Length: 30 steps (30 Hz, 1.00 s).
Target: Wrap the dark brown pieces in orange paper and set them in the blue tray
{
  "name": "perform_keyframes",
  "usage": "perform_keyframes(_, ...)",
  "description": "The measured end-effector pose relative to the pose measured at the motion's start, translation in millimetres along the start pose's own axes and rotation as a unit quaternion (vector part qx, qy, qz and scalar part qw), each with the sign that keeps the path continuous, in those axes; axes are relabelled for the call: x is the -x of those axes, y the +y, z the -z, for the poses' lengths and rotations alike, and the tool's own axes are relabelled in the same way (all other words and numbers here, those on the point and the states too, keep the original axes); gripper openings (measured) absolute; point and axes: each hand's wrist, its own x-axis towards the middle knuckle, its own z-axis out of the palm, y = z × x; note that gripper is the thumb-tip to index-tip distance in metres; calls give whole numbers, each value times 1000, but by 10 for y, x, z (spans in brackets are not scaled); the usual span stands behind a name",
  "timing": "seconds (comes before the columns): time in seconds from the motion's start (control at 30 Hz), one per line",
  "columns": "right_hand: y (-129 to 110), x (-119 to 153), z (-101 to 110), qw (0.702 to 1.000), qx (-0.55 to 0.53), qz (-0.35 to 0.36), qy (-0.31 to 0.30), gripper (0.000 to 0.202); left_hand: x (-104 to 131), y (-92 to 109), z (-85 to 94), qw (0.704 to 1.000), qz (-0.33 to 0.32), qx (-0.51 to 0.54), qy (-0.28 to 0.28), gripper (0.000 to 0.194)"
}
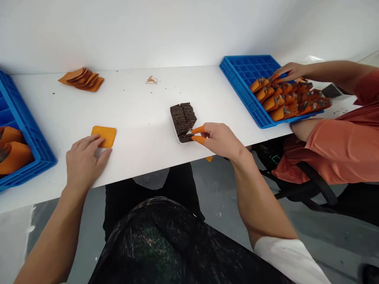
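Head view: right hand (220, 139) is reaching, fingertips slightly apart, into dark squares (181, 117) in the white tray (175, 132), grip unclear; open left hand (83, 162) is touching an orange square (109, 135); tight packing is risking double pickup.

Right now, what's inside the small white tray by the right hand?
Thin dark pieces, packed in two rows, in the white tray; orange-covered fingers of the right hand are at its near end. Tray floor can't be seen: the pieces cover it.

We see tangled thin bands (151, 80) near the back of the table (133, 114), a white wall (177, 31) behind, a black chair (320, 185) at right.
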Motion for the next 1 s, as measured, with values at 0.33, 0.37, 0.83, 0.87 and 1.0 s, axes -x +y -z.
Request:
perform_keyframes(0.33, 86, -228, -73, 995, 84, -1, -45, 24, 42, -3, 0, 1000, -19, 1, -7, 55)
perform_keyframes(0.37, 94, -241, -79, 995, 83, -9, -54, 24, 44, 8, 7, 1000, -24, 0, -16, 57)
perform_keyframes(0.83, 142, -333, -88, 998, -14, 12, -53, 14, 71, -17, 41, 998, 3, 65, -25, 45)
perform_keyframes(0.87, 128, -327, -80, 998, -17, 6, -57, 15, 67, -23, 42, 997, 0, 72, -22, 43)
perform_keyframes(1.0, 48, -303, -18, 997, -1, 0, -71, 22, 60, -81, -16, 995, -3, 97, 16, 38)
